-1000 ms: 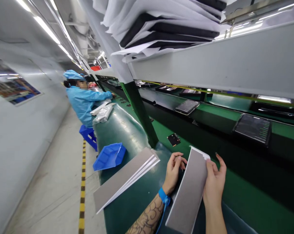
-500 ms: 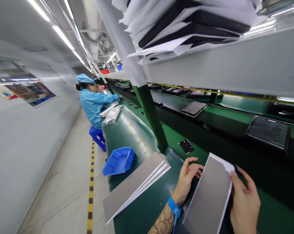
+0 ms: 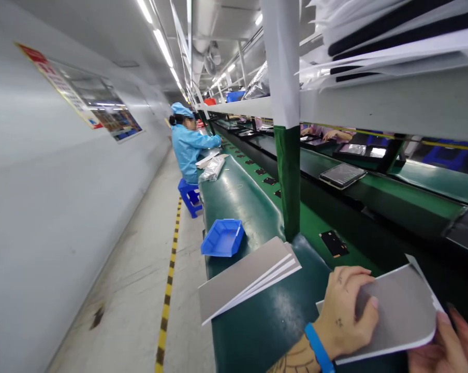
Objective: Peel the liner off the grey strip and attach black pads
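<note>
A grey sheet with white edges point(image 3: 403, 305) slants across the lower right, its far right corner lifted. My right hand point(image 3: 447, 342) grips its right edge, thumb on top, with part of the hand cut off by the frame. My left hand point(image 3: 346, 305), wearing a blue wrist strap point(image 3: 318, 348), is over the sheet's left part. Its fingers are curved, thumb and forefinger apart; whether they press on the sheet is hard to see. Left of my hands lies a fanned stack of similar grey sheets point(image 3: 245, 274) on the green bench point(image 3: 257, 321).
A blue tray point(image 3: 223, 239) stands by the bench's left edge. Ahead rises a green-wrapped post point(image 3: 288, 181). Small black boards point(image 3: 334, 243) line the green strip beyond it. Down the bench sits a person in blue point(image 3: 191, 147). A shelf point(image 3: 393, 106) overhangs the right side.
The view has swung right. My left hand has moved from beside the sheet to over it. The sheet has tilted to the right, still in my right hand.
</note>
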Available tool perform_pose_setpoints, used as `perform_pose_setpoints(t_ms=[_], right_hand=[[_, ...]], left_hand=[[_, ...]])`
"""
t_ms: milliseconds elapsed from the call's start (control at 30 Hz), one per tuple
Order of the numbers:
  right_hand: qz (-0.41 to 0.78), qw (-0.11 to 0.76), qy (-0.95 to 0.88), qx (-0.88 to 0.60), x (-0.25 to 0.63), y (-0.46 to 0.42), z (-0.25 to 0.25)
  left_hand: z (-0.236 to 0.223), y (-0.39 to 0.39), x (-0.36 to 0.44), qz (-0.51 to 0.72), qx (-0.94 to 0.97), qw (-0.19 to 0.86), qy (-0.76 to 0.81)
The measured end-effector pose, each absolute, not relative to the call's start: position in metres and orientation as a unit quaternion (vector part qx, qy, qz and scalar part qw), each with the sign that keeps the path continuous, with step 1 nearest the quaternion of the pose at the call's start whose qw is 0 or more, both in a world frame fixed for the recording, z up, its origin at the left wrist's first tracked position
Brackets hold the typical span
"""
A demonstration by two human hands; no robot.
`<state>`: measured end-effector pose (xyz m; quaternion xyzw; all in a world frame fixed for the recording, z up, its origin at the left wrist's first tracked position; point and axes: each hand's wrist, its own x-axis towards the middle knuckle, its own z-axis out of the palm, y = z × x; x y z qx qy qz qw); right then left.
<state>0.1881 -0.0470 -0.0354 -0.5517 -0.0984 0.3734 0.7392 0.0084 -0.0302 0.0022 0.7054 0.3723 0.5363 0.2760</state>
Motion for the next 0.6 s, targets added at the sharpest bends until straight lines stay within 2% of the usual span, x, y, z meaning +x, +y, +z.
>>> perform_pose_setpoints(t_ms=[167,433,600], right_hand=[[0.391,0.711,-0.143,-0.567,0.168,-0.047,-0.015],[0.427,0.677,-0.131,-0.585,0.163,-0.046,-0.005],[0.417,0.718,-0.111,-0.546,0.157,-0.043,-0.001]], left_hand=[[0.001,-0.031,0.011,0.49,0.747,0.274,0.357],[0.006,-0.037,0.006,0.468,0.719,0.385,0.34],[0.004,-0.039,0.006,0.474,0.689,0.427,0.344]])
